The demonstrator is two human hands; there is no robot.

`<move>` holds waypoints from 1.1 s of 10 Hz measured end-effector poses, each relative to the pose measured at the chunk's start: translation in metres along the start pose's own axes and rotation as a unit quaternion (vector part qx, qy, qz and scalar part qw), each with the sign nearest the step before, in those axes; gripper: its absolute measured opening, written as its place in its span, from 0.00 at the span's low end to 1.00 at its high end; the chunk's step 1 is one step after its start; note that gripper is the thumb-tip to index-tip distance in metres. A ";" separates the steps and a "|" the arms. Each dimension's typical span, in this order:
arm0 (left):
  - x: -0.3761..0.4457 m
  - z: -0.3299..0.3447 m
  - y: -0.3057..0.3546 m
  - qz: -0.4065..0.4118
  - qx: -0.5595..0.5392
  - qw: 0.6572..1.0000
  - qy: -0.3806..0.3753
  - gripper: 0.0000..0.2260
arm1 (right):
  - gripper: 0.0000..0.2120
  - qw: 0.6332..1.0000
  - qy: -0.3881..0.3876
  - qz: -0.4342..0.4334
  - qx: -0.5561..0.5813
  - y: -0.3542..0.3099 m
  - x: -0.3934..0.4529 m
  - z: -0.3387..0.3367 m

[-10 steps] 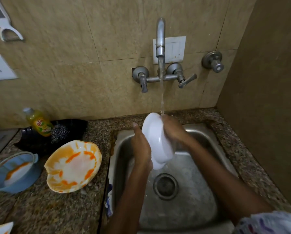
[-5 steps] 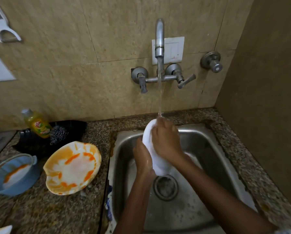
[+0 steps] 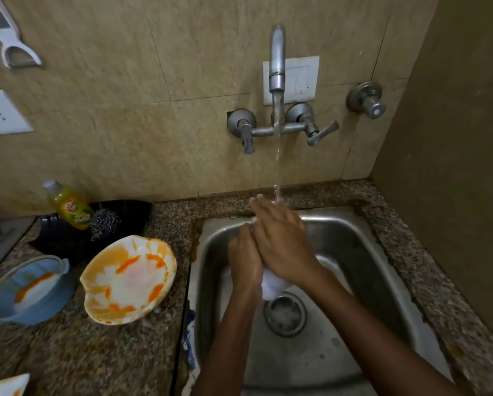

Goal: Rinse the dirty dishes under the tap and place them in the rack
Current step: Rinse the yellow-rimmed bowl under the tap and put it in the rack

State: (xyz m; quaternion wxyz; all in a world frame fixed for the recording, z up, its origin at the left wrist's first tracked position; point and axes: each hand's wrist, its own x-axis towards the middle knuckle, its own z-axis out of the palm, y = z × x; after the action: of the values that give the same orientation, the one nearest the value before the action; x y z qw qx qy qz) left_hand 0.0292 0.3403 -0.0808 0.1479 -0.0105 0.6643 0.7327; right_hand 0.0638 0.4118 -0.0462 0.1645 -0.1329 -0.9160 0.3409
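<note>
White dish (image 3: 271,285) sits gripped by the left hand (image 3: 244,262) while the flat-fingered right hand (image 3: 282,247) presses it under the tap (image 3: 277,78).

1. Over the sink (image 3: 382,270), both hands hold a white dish (image 3: 271,284) on edge under the tap (image 3: 277,81); water is running.
2. The left hand (image 3: 244,261) grips the dish from the left side.
3. The right hand (image 3: 282,241) lies flat over the dish, its fingers (image 3: 258,205) in the water stream.
4. On the surface (image 3: 68,352) to the left lie an orange-stained plate (image 3: 128,281) and a blue bowl (image 3: 25,290).
5. Behind them stands a soap bottle (image 3: 68,205) beside a steel scrubber (image 3: 105,224).
</note>
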 end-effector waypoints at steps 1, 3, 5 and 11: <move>-0.003 0.001 -0.002 -0.029 -0.016 0.999 0.036 0.11 | 0.20 0.988 -0.001 0.136 0.076 0.024 0.028 -0.009; -0.020 -0.002 0.015 -0.047 -0.093 0.993 -0.057 0.09 | 0.24 0.836 -0.112 0.370 0.389 0.047 0.050 -0.022; 0.008 -0.013 0.050 -0.204 -0.222 0.931 -0.207 0.37 | 0.16 0.989 -0.091 0.070 0.092 0.027 0.056 -0.007; 0.039 0.026 0.025 -0.076 0.034 0.997 0.006 0.23 | 0.28 0.982 -0.081 -0.018 -0.169 0.032 0.058 0.009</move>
State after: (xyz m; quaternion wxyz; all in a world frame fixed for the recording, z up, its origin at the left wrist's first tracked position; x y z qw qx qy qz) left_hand -0.0088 0.3718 -0.0615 0.1994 -0.0600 0.6866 0.6966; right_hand 0.0118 0.4502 -0.0619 0.0711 -0.1143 -0.9730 0.1874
